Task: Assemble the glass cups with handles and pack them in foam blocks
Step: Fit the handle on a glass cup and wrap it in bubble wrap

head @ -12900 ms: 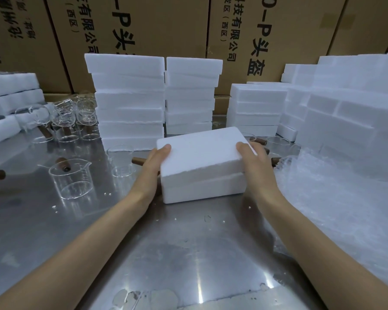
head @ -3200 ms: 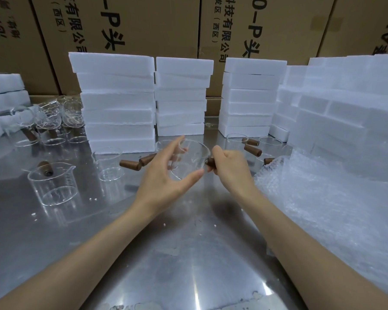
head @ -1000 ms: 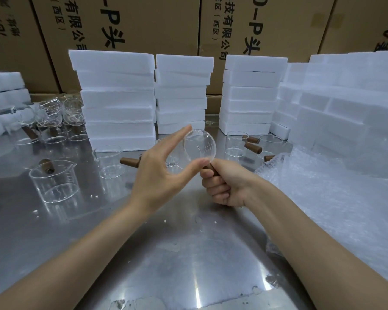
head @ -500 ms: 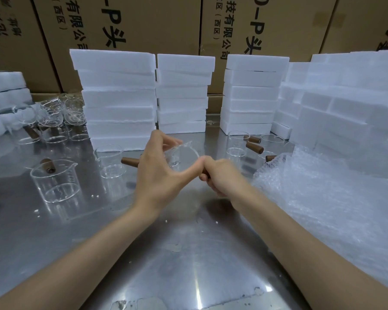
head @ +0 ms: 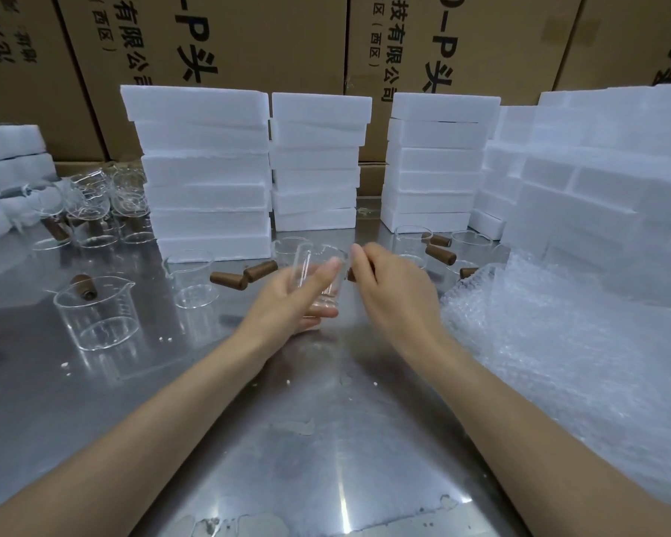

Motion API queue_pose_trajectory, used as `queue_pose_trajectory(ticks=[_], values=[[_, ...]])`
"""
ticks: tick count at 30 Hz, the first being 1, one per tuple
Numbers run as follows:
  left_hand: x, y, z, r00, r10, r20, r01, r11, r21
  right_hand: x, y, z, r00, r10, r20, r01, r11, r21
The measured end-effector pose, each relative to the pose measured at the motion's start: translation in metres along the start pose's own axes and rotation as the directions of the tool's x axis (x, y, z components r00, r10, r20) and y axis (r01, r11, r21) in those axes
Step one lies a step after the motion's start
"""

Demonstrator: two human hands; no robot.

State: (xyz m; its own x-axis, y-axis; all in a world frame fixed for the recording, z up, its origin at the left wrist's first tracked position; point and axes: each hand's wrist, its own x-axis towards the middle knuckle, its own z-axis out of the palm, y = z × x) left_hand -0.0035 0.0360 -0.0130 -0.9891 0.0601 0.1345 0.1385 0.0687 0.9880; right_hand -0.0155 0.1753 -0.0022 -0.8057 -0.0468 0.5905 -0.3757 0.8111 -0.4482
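The left hand [head: 287, 304] gripped the glass cup [head: 318, 281], now upright; the right hand [head: 392, 288] pinched its brown handle [head: 351, 274], no longer fisted.

Steel table [head: 326, 439] underfoot of it all: foam block stacks [head: 206, 176] lined up beyond the fingertips, loose glass cups [head: 97, 312] and brown handles [head: 229, 281] left of the fingers, bubble wrap [head: 558, 362] heaped to their right, white crumbs scattered.
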Motion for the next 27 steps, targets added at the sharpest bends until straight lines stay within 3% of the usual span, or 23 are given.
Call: queue_pose_trajectory(ticks=[3, 6, 10, 15, 18, 20, 24, 27], values=[[0.006, 0.000, -0.004, 0.996, -0.032, -0.087, 0.024, 0.996, -0.089, 0.004, 0.001, -0.004, 0.977, -0.212, -0.023, 0.211, 0.976, -0.057], [0.009, -0.002, -0.009, 0.991, -0.056, -0.118, 0.042, 0.992, -0.120, 0.009, 0.002, -0.006, 0.951, -0.281, 0.132, 0.296, 0.948, -0.118], [0.010, -0.005, -0.013, 0.994, -0.011, -0.106, -0.004, 0.991, -0.135, 0.009, 0.002, -0.006, 0.934, -0.184, 0.307, 0.235, 0.962, -0.139], [0.011, -0.004, -0.018, 0.998, 0.018, -0.053, -0.026, 0.985, -0.172, 0.010, 0.000, -0.014, 0.911, -0.088, 0.402, -0.019, 0.967, 0.256], [0.011, -0.003, -0.020, 0.998, 0.056, -0.017, -0.058, 0.984, -0.169, 0.012, -0.001, -0.016, 0.820, -0.018, 0.573, -0.344, 0.783, 0.518], [0.010, -0.001, -0.020, 0.996, 0.087, 0.000, -0.086, 0.981, -0.175, 0.013, 0.002, -0.017, 0.723, -0.027, 0.690, -0.533, 0.614, 0.582], [0.007, 0.004, -0.017, 0.991, 0.134, 0.019, -0.129, 0.978, -0.162, 0.014, 0.010, -0.022, 0.521, -0.115, 0.846, -0.792, 0.305, 0.529], [0.007, 0.003, -0.016, 0.990, 0.139, 0.027, -0.133, 0.979, -0.155, 0.015, 0.009, -0.026, 0.385, -0.201, 0.901, -0.893, 0.168, 0.418]])
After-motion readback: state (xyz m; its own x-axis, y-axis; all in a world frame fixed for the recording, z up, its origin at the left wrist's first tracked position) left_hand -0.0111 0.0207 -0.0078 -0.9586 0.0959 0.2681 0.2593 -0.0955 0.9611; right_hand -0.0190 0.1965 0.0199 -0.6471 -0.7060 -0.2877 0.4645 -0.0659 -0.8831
